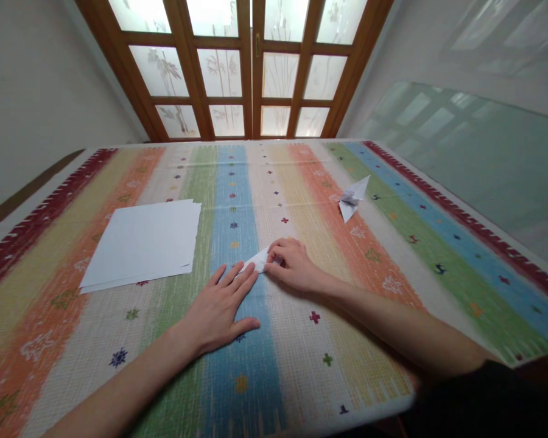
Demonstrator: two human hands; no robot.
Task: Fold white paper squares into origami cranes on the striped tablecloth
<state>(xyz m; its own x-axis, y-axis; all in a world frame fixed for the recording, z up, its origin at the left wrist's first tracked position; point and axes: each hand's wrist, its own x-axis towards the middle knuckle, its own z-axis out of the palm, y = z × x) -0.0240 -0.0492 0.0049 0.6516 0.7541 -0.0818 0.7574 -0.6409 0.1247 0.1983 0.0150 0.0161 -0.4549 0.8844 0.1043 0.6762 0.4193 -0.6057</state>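
A small folded piece of white paper (257, 260) lies on the striped tablecloth, between my two hands. My left hand (223, 307) rests flat with its fingers stretched out, the fingertips pressing on the paper's left part and the thumb spread to the right. At the paper's right end, my right hand (292, 263) pinches it between thumb and curled fingers. Those fingers hide part of the paper, so its full shape does not show.
A stack of white paper sheets (146, 240) lies to the left. Farther back on the right sits a folded paper crane (353, 198). The striped tablecloth (342, 389) covers the table. Beyond stand wooden doors (251, 73) with glass panes, and a pale glass panel (466, 152) leans at right.
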